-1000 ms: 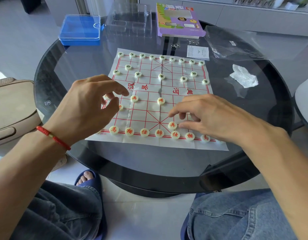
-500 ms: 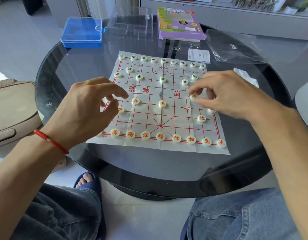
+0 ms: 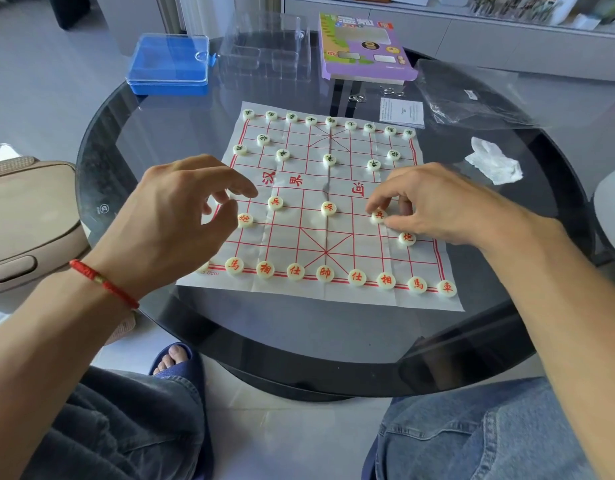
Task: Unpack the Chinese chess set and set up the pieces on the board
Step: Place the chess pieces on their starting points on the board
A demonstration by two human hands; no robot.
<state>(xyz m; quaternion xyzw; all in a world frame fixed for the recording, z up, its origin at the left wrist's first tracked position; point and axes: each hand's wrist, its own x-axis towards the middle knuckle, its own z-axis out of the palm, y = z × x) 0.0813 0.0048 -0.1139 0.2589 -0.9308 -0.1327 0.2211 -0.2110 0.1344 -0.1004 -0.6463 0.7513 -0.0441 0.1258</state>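
Note:
The white paper board (image 3: 292, 237) with red lines lies on a round glass table (image 3: 299, 334). Green-lettered pieces (image 3: 330, 121) fill the far side. Red-lettered pieces line the near row (image 3: 325, 273), with cannons (image 3: 407, 238) and soldiers (image 3: 328, 208) in front of them. My right hand (image 3: 437, 206) pinches a red soldier piece (image 3: 378, 214) between thumb and index finger, down on the board's right half. Over the board's left edge hovers my left hand (image 3: 174, 216), its fingers loosely curled with nothing seen in them. It hides the near-left corner.
At the table's far side are a blue plastic box (image 3: 169, 64), a clear plastic tray (image 3: 264, 50), a purple game box (image 3: 365, 50), a leaflet (image 3: 401, 112) and a plastic bag (image 3: 472, 95). A crumpled tissue (image 3: 493, 164) lies to the right, and a beige bag (image 3: 22, 220) sits off the table's left.
My right hand carried a red soldier from the near row up to the right half of the board and now holds it down on the soldier line. My left hand barely moved.

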